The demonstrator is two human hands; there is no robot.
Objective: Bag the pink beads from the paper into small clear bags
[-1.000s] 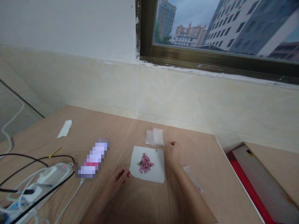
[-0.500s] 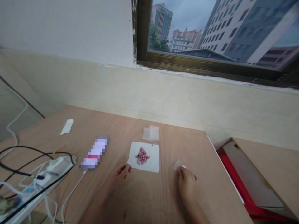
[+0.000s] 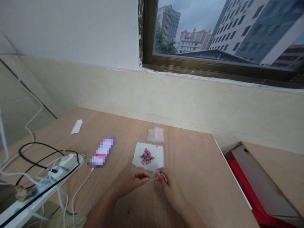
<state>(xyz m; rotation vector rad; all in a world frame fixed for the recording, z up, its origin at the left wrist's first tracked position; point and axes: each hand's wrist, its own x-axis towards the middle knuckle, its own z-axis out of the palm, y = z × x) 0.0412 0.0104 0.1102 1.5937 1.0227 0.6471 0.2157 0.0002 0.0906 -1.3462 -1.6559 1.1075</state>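
Observation:
My left hand (image 3: 133,180) and my right hand (image 3: 169,186) meet just below a white paper sheet (image 3: 155,161) and pinch a small clear plastic bag (image 3: 153,176) between their fingertips. A heap of small pink beads (image 3: 146,156) lies on the sheet. Beyond it, a few more clear plastic bags (image 3: 155,135) lie stacked on the wooden table (image 3: 194,164).
A phone (image 3: 102,151) with a white cable lies to the left of the sheet. Further left sit a white power strip (image 3: 64,164) with black and white cords and a white scrap (image 3: 76,126). The table's right edge drops to a red box (image 3: 249,193).
My right hand went from the sheet's top right to the table's right side, picked up a small clear bag and brought it in front of the sheet, where my left hand joined it.

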